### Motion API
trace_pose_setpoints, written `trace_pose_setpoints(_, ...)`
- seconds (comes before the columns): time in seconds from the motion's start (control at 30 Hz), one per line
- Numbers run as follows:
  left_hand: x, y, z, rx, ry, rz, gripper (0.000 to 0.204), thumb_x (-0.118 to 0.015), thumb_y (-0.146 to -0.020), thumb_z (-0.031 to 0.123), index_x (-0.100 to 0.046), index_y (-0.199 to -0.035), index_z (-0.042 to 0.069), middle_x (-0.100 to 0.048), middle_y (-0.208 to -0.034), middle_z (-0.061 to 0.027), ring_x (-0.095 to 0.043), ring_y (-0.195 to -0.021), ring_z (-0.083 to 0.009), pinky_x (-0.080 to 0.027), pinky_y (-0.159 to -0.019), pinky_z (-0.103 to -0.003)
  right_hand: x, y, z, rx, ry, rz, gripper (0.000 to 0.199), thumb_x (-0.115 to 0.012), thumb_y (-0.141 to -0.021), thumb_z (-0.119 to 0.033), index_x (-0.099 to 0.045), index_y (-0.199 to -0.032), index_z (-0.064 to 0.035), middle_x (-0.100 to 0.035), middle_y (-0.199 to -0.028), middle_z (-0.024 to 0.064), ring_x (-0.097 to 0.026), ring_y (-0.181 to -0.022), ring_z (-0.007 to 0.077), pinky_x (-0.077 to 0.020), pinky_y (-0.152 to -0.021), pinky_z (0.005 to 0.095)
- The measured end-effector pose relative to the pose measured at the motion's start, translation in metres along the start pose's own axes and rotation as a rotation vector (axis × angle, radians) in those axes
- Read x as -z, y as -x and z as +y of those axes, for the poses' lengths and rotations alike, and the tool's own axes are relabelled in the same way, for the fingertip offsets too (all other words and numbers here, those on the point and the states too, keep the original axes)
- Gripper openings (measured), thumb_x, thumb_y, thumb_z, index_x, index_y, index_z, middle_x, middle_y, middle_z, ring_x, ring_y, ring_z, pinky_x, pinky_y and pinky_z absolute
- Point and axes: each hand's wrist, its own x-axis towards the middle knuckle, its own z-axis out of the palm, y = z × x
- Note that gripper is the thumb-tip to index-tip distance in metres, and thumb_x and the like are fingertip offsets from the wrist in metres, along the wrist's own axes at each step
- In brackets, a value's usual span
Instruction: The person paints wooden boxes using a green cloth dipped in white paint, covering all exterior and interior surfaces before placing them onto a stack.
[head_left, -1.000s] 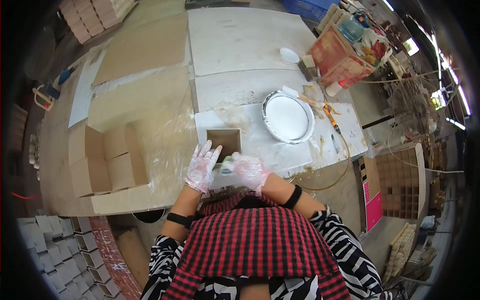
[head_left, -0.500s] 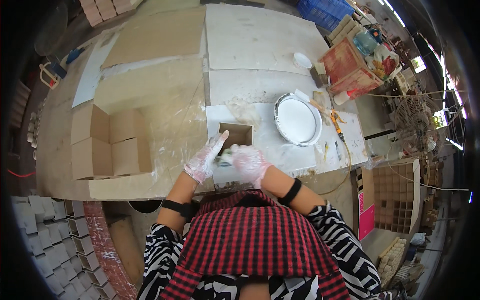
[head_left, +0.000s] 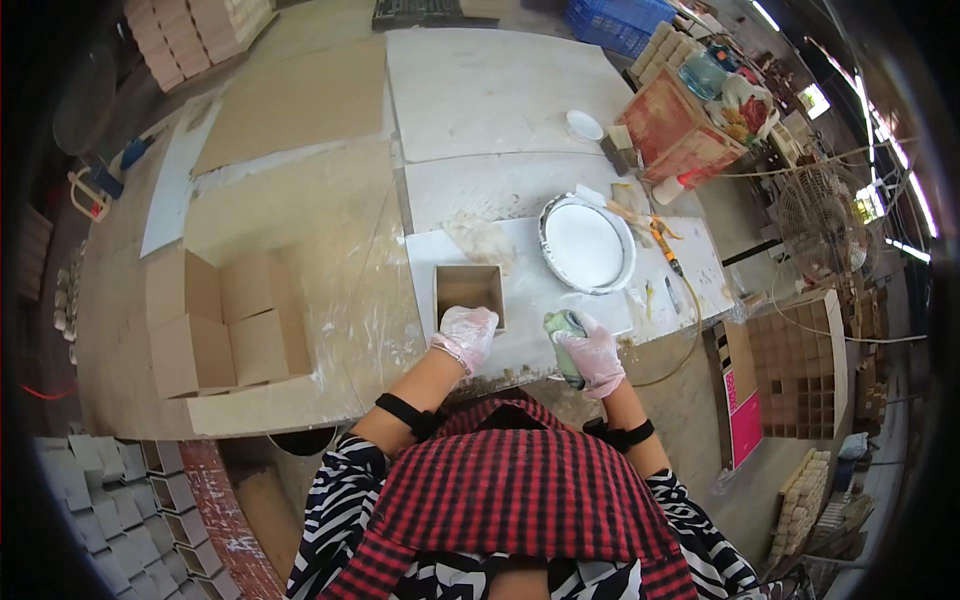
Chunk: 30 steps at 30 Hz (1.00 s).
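Observation:
An open-topped brown cardboard box [head_left: 483,280] stands on the white sheet in front of me. My left hand [head_left: 467,336], in a thin clear glove smeared with white, is closed over the box's near edge; its fingertips are hidden inside. To the right of the box, my right hand [head_left: 594,355], gloved the same way, is wrapped round a soft green sponge [head_left: 568,352]. That hand is apart from the box, at the table's front edge. A round tub of white paste [head_left: 586,245] sits beyond it, a white-edged brush [head_left: 600,199] lying across its rim.
On the left of the table [head_left: 350,360] stand several joined brown boxes [head_left: 190,345]. An orange-handled tool [head_left: 665,245] with a hose lies right of the tub. Farther off are a white bowl [head_left: 584,125] and a reddish crate [head_left: 685,130]. A fan [head_left: 820,220] stands at the right.
My right hand has drawn away from the box to the right with the sponge. My left hand has shifted from the box's left side to its near edge.

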Motion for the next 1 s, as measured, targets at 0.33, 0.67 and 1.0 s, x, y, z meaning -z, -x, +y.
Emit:
trace_pose_setpoints(0.33, -0.004, 0.013, -0.008, 0.293, 1.291, 0.569, 0.019, -0.065, -0.077, 0.005, -0.064, -0.095, 0.000, -0.067, -0.086, -0.0065, -0.061, -0.074, -0.0132, -0.049, -0.071, -0.026, 0.020, -0.036, 0.032, -0.197, -0.716, 0.003, 0.042, -0.063, -0.082, -0.018, -0.054, -0.117, 0.0012, -0.061, -0.102, 0.0077, -0.058, -0.088, 0.0157, -0.0478, -0.074, 0.0278)
trace_pose_setpoints(0.67, -0.067, 0.050, -0.043, -0.240, 2.591, 0.130, 0.048, -0.043, -0.090, 0.029, -0.045, -0.122, -0.005, -0.052, -0.122, -0.0179, -0.053, -0.110, -0.0213, -0.047, -0.086, -0.034, -0.022, -0.088, 0.013, -0.292, -1.016, -0.307, 0.036, -0.059, -0.086, -0.019, -0.053, -0.120, -0.0073, -0.060, -0.102, 0.0036, -0.058, -0.085, 0.0135, -0.0488, -0.069, 0.0285)
trace_pose_setpoints(1.0, -0.070, -0.014, -0.017, 0.148, 2.497, 0.124, 0.037, -0.038, -0.094, 0.017, -0.043, -0.126, -0.001, -0.052, -0.123, -0.0168, -0.054, -0.110, -0.0258, -0.044, -0.094, -0.036, -0.002, -0.096, -0.005, -0.300, -0.840, -0.510, 0.045, -0.057, -0.088, -0.020, -0.043, -0.128, -0.0038, -0.054, -0.115, 0.0064, -0.056, -0.096, 0.0144, -0.0472, -0.080, 0.0270)
